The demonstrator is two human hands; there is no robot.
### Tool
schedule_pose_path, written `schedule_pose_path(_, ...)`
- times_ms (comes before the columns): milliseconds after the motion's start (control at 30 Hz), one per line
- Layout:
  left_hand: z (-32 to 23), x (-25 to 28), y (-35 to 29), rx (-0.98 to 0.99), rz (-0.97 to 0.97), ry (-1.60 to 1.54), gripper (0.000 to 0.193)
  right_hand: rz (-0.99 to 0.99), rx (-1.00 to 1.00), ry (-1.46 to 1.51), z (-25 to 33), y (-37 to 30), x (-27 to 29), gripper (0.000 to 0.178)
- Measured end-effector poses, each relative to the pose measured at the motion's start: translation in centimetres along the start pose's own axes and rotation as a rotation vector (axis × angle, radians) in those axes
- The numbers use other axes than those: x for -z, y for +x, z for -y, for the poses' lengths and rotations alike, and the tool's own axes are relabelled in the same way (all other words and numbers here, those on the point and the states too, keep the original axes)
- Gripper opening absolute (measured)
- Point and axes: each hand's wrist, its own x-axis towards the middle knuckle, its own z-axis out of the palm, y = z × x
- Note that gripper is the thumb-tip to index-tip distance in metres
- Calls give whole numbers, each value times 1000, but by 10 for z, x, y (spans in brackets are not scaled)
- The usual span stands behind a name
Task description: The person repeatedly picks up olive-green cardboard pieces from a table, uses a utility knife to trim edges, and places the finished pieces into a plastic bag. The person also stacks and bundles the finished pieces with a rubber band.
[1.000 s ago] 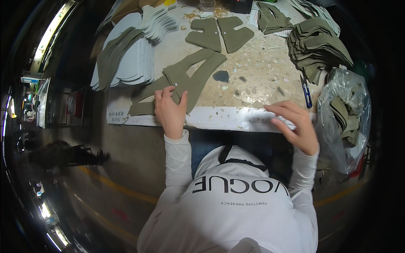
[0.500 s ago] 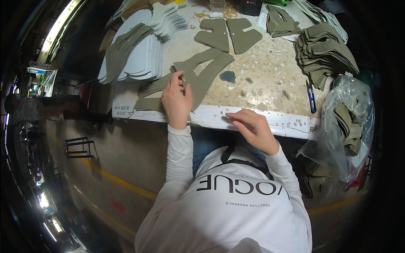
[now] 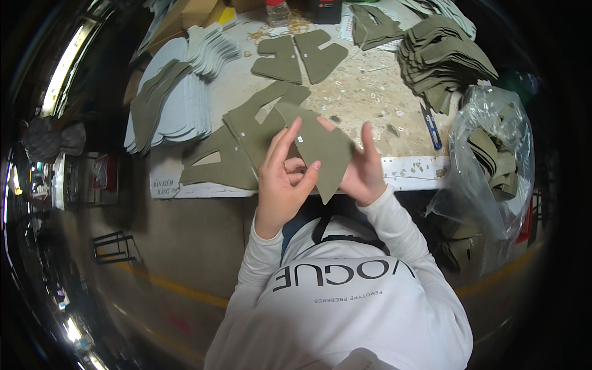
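One olive panel (image 3: 330, 157) is up between both hands, held at its left edge by the left hand (image 3: 283, 176), thumb across its front, index raised. The right hand (image 3: 362, 169) is thumb-up, its fingers mostly hidden behind; whether it grips, I cannot tell. Left of the grip, overlapping pieces (image 3: 216, 157) defy counting; beyond lie two cut pieces (image 3: 276, 61); rightward, one pair of snips (image 3: 433, 129).
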Motion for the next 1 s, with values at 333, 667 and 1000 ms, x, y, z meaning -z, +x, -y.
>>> schedule_pose_path(333, 52, -31, 31, 129, 220, 236, 69, -356, 486, -320, 94, -36, 3, 67)
schedule_pose_path(667, 3, 106, -17, -78, -108, 891, 21, -644, 898, -2141, 81, -57, -17, 28)
schedule_pose_path(1000, 17, 126, -41, -134, -14, 977, 33, -398, 733, -2345, 53, -34, 3, 21)
